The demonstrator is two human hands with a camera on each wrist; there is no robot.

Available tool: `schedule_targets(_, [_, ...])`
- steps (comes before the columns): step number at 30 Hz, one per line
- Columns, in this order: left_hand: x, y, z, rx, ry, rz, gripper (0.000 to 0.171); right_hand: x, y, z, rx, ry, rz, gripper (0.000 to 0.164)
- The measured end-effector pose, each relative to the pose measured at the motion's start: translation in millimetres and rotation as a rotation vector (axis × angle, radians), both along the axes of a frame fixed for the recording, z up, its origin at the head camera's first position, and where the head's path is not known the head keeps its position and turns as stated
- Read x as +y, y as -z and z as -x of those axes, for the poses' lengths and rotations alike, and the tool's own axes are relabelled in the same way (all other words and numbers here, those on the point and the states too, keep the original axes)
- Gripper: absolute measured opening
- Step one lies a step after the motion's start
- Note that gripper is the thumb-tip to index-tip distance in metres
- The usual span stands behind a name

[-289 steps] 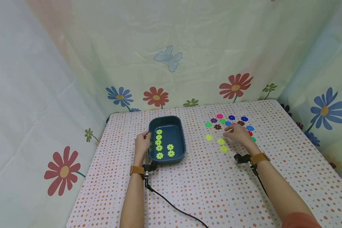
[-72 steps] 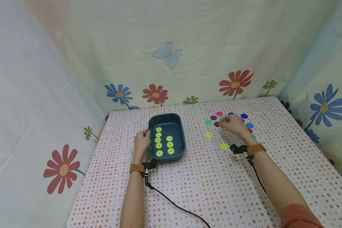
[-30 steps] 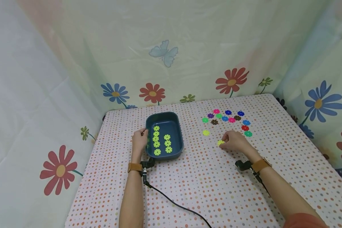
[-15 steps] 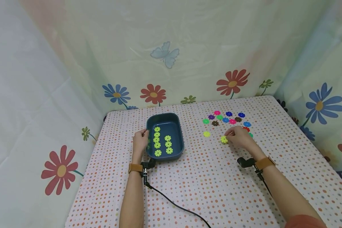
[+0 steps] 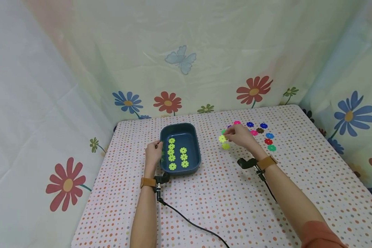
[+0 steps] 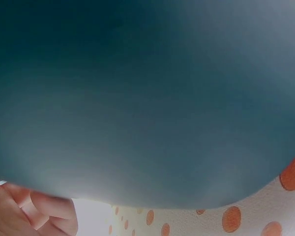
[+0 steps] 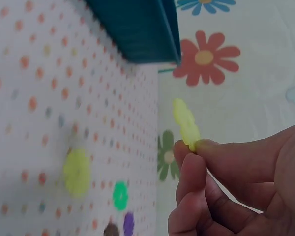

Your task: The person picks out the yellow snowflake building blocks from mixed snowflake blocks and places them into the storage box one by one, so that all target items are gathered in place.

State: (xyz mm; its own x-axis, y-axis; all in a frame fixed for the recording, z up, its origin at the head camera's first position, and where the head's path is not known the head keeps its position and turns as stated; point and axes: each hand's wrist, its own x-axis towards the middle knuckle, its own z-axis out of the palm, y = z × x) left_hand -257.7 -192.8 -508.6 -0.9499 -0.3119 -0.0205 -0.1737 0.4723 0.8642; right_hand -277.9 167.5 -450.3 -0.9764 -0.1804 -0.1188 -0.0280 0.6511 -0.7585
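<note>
My right hand (image 5: 241, 136) pinches a yellow flower-shaped plastic disc (image 7: 187, 125) between thumb and fingertip, raised off the table in the right wrist view. Below it, another yellow flower disc (image 5: 225, 146) lies on the tabletop. My left hand (image 5: 153, 155) holds the left rim of a dark blue rectangular tray (image 5: 192, 137), fingers curled at its edge. Inside the tray, yellow flower discs (image 5: 172, 158) form a longer left column and a right column of three. The tray's outer side (image 6: 147, 128) fills most of the left wrist view, hiding part of that hand.
Flower discs of other colours lie at the right: a red one (image 5: 268, 141), a green one (image 5: 271, 147), a brown one (image 5: 260, 131) and several more, some behind my right hand. A black cable (image 5: 192, 225) runs across the dotted table (image 5: 210, 199). A patterned curtain (image 5: 217, 51) stands behind.
The right column in the tray grew from two discs to three. My right hand then picked up the nearest yellow disc and moved left and away with it. My left hand stayed at the tray.
</note>
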Motion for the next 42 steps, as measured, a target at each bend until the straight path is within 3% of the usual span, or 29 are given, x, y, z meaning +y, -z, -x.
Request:
schedule_targets(12, [1.5, -1.2, -1.0, -0.004, -0.003, 0.009, 0.041, -80.3, -15.1, 27.4, 0.002, -0.069, 0.095, 0.016])
schedule_targets(26, [1.3, -0.9, 0.1, 0.02, -0.005, 0.001, 0.04, -153.1, -10.8, 42.0, 0.029, -0.139, 0.036, 0.013])
schedule_targets(33, [1.2, -0.7, 0.6, 0.01, 0.003, 0.001, 0.042, -169.5, -1.1, 47.1, 0.036, -0.154, -0.065, 0.017])
schedule_targets(39, [0.9, 0.2, 0.2, 0.018, 0.002, 0.007, 0.042, -181.9, 8.3, 56.3, 0.006, -0.145, -0.196, 0.041])
schedule_targets(42, [1.0, -0.1, 0.0, 0.019, -0.003, 0.006, 0.041, -187.2, 14.3, 59.9, 0.013, -0.134, -0.261, 0.035])
